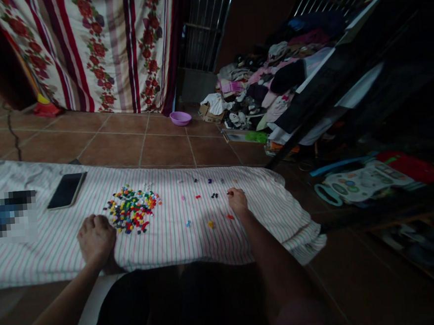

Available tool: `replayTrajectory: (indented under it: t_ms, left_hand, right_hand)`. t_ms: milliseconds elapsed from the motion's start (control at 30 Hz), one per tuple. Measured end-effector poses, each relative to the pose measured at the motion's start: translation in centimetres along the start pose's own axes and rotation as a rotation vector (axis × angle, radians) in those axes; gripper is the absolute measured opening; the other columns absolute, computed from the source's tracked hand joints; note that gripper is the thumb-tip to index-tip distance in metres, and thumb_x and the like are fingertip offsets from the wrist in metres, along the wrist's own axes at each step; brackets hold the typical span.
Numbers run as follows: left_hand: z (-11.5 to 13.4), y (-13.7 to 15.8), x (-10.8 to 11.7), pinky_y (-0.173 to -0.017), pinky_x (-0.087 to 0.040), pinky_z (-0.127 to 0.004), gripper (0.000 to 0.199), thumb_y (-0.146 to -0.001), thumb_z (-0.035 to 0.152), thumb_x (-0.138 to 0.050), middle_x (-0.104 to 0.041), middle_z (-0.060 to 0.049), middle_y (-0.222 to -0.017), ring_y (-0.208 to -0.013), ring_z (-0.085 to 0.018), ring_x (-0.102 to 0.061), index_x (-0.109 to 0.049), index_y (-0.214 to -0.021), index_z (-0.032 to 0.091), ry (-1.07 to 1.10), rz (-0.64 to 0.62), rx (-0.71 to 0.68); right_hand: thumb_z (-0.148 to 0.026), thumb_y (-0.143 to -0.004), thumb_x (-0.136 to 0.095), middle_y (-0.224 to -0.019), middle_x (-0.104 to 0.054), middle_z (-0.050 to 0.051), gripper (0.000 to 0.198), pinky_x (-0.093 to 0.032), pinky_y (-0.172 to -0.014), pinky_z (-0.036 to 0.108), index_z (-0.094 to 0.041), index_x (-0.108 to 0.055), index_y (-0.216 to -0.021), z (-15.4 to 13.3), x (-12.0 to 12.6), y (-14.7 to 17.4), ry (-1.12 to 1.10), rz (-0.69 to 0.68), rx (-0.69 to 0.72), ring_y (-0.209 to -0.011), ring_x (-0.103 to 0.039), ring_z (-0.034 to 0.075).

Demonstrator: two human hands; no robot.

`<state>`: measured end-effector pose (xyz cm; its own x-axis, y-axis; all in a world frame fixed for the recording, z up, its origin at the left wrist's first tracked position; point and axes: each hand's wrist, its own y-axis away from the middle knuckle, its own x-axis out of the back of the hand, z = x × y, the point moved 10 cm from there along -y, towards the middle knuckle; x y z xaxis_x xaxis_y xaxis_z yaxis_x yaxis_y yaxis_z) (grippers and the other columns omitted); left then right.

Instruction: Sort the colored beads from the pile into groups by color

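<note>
My left hand point(96, 238) rests on the striped cloth with its fingers curled under, just left of a pile of small multicoloured plastic pieces point(131, 213). To the right, my right hand point(237, 200) pinches a small dark piece point(229, 193) at its fingertips, low over the cloth. Small same-coloured groups lie spread between pile and right hand: black pieces point(214, 196), red pieces point(198, 197), yellow pieces point(211, 224), light blue pieces point(188, 224) and orange-red pieces point(230, 217). Whether the pieces are beads or tiny bricks is too small to tell.
A dark-screened phone point(66, 191) lies on the striped cloth point(163, 250), left of the pile. Beyond it, a purple basin point(180, 118) stands on the tiled floor near a floral curtain point(98, 52). Heaped clothes point(259, 85) fill the back right.
</note>
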<state>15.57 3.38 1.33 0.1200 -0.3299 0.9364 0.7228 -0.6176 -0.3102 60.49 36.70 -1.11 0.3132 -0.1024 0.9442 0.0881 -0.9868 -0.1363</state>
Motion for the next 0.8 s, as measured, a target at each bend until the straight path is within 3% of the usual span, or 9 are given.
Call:
replayTrajectory:
  t_ms: [233, 533, 667, 800]
  left_hand:
    - [0.0, -0.1, -0.3, -0.091, -0.038, -0.041, 0.035, -0.092, 0.027, -0.029, -0.06, -0.016, -0.109, -0.108, -0.029, -0.052, -0.059, -0.1, 0.012, 0.018, 0.014, -0.016]
    - [0.1, -0.1, 0.0, -0.091, -0.039, -0.042, 0.032, -0.091, 0.026, -0.031, -0.06, -0.016, -0.106, -0.109, -0.029, -0.051, -0.059, -0.099, 0.012, 0.033, 0.018, -0.013]
    - [0.2, -0.1, 0.1, -0.09, -0.038, -0.041, 0.032, -0.092, 0.025, -0.03, -0.059, -0.017, -0.106, -0.108, -0.028, -0.05, -0.059, -0.099, 0.011, 0.027, 0.012, -0.028]
    - [0.2, 0.0, 0.0, -0.091, -0.037, -0.04, 0.034, -0.093, 0.026, -0.028, -0.059, -0.016, -0.108, -0.11, -0.028, -0.051, -0.058, -0.101, 0.011, 0.021, 0.01, -0.018]
  right_hand:
    - [-0.005, -0.08, -0.051, -0.1, -0.067, 0.01, 0.035, -0.044, -0.085, 0.024, -0.018, -0.073, -0.104, -0.7, 0.8, 0.2, 0.01, 0.003, 0.028, -0.096, -0.061, 0.018]
    - [-0.015, -0.087, -0.052, -0.111, -0.062, 0.01, 0.03, -0.044, -0.081, 0.025, -0.02, -0.071, -0.11, -1.3, 2.1, 0.7, 0.029, 0.01, -0.038, -0.09, -0.061, 0.016]
    - [-0.019, -0.091, -0.049, -0.11, -0.063, 0.01, 0.03, -0.044, -0.081, 0.026, -0.019, -0.07, -0.112, -3.8, 2.2, 0.8, 0.012, 0.032, 0.031, -0.092, -0.061, 0.018]
    - [-0.018, -0.092, -0.047, -0.107, -0.065, 0.01, 0.03, -0.043, -0.083, 0.026, -0.019, -0.071, -0.109, -8.3, 1.5, 1.1, -0.05, 0.03, 0.167, -0.094, -0.06, 0.019]
